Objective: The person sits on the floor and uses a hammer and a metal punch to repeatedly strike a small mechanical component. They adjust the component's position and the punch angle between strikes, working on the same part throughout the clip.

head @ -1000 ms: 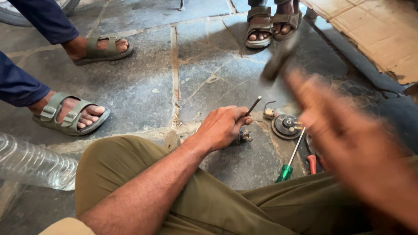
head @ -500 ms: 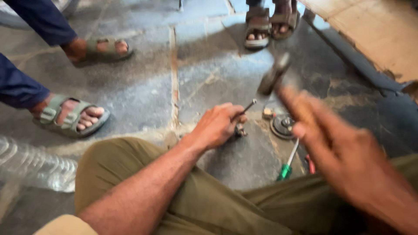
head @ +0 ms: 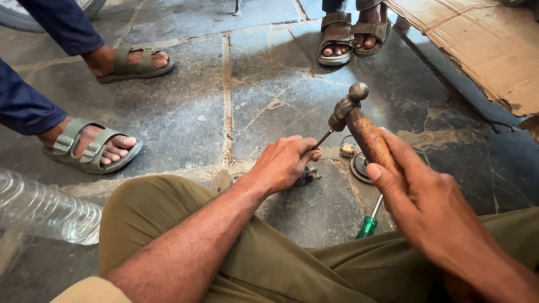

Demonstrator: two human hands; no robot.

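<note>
Bottle [head: 42, 210]: clear plastic, lying at the near left edge; well apart from the work
Sandalled feet [head: 92, 147]: another person's, far left; a second pair stands at the far middle
Left hand [head: 283, 163]: closed round a thin metal punch [head: 324, 138]; the punch slants down to a small metal part [head: 307, 174] on the stone floor [head: 185, 112]
Hammer [head: 351, 109]: ball-peen head just above the punch's top end; wooden handle runs near and right
Right hand [head: 426, 207]: wrapped round the handle, low on it
Screwdriver [head: 369, 223]: green grip, lying near the knee; a round metal disc lies just beyond it
Doing it well: keep the punch steady and seated on the part; strike squarely on its end; short blows, fingers clear of the top
</note>
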